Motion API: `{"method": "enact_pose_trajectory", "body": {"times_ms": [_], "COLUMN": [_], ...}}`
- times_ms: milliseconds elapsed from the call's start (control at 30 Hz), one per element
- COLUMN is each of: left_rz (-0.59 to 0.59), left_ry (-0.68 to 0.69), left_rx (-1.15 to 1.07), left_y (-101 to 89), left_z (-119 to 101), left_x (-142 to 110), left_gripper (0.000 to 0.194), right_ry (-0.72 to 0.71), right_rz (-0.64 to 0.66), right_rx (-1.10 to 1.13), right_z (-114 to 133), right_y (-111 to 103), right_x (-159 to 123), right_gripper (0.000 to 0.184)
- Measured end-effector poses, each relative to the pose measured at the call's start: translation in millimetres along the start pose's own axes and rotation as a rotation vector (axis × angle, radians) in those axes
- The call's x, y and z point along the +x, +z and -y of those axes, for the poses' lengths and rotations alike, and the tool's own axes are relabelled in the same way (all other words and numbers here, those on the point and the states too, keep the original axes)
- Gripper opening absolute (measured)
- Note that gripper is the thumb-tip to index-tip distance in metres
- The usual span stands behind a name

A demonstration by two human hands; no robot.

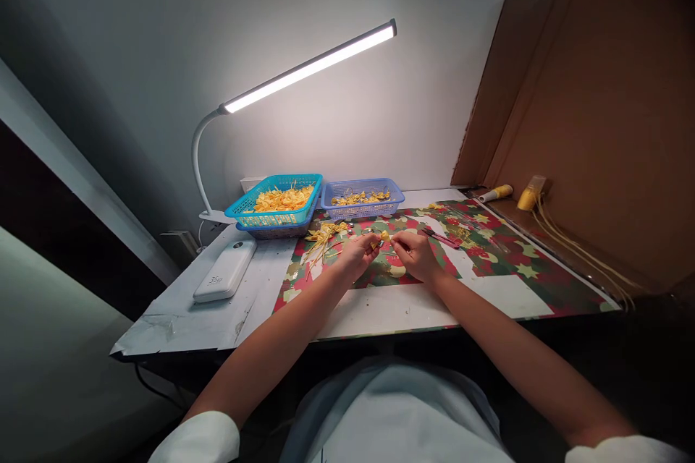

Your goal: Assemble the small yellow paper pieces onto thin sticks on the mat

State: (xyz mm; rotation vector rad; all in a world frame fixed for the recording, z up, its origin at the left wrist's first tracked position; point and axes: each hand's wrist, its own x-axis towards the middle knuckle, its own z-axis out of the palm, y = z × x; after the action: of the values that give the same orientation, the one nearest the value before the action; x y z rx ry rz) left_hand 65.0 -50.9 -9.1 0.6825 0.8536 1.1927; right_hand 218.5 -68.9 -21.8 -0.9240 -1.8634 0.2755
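My left hand (358,253) is closed in a pinch on a small yellow ribbon piece (385,236), held just above the patterned sheet. Close on its right side, my right hand (415,255) has thumb and fingers pressed together; whatever is between them is too small to make out. A shiny bit shows by the left fingertips, but its kind is unclear. Left of my hands lies a bunch of yellow ribbon pieces with long thin strands (326,235). Beyond my right hand, a dark red slender tool (441,238) rests on the sheet.
A turquoise basket (276,218) of yellow ribbon pieces sits stacked on another basket. Beside it stands a purple-blue basket (363,211) with yellow items. A white power bank (225,271) lies left. A lit lamp (309,69) arches above; cardboard (586,108) and yellow cord spools (532,192) are right.
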Motion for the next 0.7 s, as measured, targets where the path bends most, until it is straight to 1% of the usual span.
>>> {"method": "enact_pose_trajectory", "body": {"times_ms": [267,500,700], "left_rz": [0.006,0.005,-0.001], "left_ry": [-0.106,-0.169,-0.179], "left_rx": [-0.036,-0.074,-0.072], "left_y": [-3.9,-2.0,0.4], "left_z": [-1.9,-3.8,-6.3], "left_x": [1.7,-0.8,-5.6], "left_gripper": [0.019,0.018,0.015], "right_ry": [-0.044,0.060,0.088], "right_rz": [0.027,0.001,-0.005], "right_rx": [-0.007,0.105,0.157], "right_z": [-5.1,-9.1,-7.8], "right_y": [-2.3,2.1,4.2], "right_x": [0.5,-0.6,-1.1], "right_gripper": [0.021,0.019,0.018]}}
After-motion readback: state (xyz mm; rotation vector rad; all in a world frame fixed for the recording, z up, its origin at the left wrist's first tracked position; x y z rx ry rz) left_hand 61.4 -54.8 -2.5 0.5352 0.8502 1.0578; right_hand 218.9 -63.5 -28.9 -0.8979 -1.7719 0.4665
